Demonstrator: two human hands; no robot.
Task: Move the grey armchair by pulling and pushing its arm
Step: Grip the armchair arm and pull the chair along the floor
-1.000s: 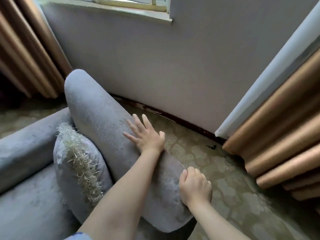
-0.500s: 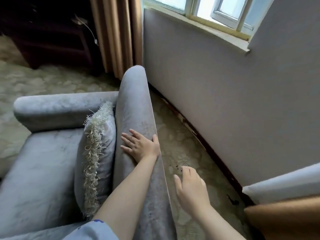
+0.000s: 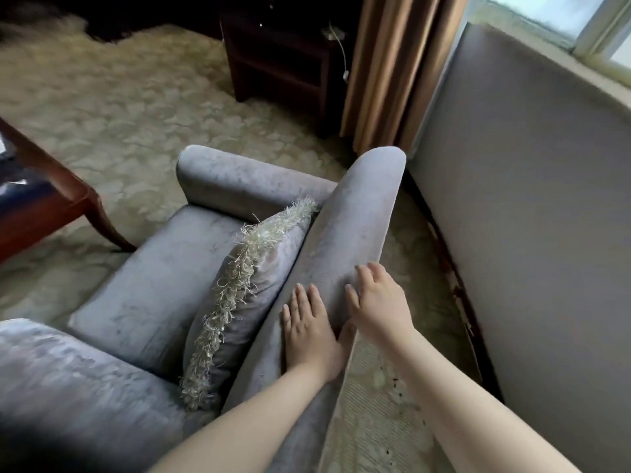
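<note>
One armchair (image 3: pixel 153 278), one fringed cushion (image 3: pixel 263 264), two hands (image 3: pixel 309 336) (image 3: pixel 379 305), one table (image 3: pixel 51 199), one cabinet (image 3: pixel 283 63).

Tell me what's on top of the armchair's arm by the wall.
Both hands: the left hand lies flat on the arm, and the right hand rests at its outer edge. A fringed cushion leans against its inner side. The fabric under the palms is covered.

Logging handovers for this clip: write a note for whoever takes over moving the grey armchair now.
Left hand: open, flat on top of the grey armchair's padded side.
Right hand: open, laid over that side's outer edge, toward the wall.
Fringed cushion leans against the side's inner face.
Done: both hands placed. Left: pull or push the chair; how far is unclear.
</note>
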